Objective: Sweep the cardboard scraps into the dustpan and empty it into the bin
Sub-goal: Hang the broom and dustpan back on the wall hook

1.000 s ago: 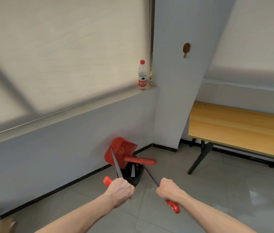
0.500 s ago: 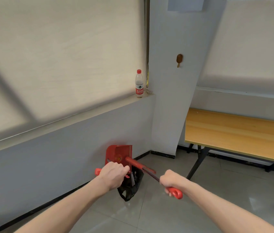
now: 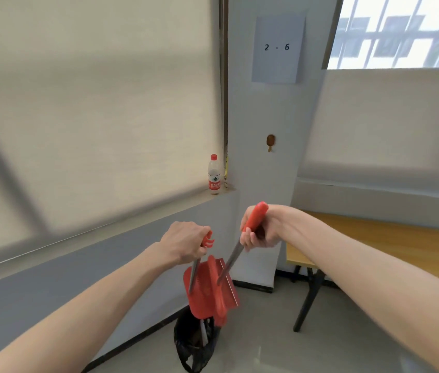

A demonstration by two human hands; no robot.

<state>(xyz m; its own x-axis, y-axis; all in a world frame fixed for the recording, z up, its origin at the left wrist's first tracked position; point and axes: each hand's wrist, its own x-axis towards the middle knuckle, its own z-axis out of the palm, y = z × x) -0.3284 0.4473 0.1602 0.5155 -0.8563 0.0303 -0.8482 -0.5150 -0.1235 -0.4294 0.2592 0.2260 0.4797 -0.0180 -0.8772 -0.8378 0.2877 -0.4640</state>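
Observation:
My left hand [image 3: 186,244] grips the handle of the red dustpan [image 3: 204,292], which hangs tilted downward over the bin [image 3: 194,343], a container lined with a black bag on the floor by the wall. My right hand [image 3: 260,230] is closed on the red-gripped handle of the broom [image 3: 219,297], whose red head rests inside the dustpan's scoop. A pale scrap shows inside the bag. No cardboard scraps are visible on the floor.
A water bottle [image 3: 214,175] stands on the window ledge near the corner pillar. A wooden table [image 3: 390,238] with black legs fills the right side. A sign reading "2 - 6" [image 3: 277,48] hangs on the pillar. Grey tiled floor lies below.
Both hands have risen higher, lifting dustpan and broom steeply over the bin. The broom head has moved into the dustpan. My view has tilted upward.

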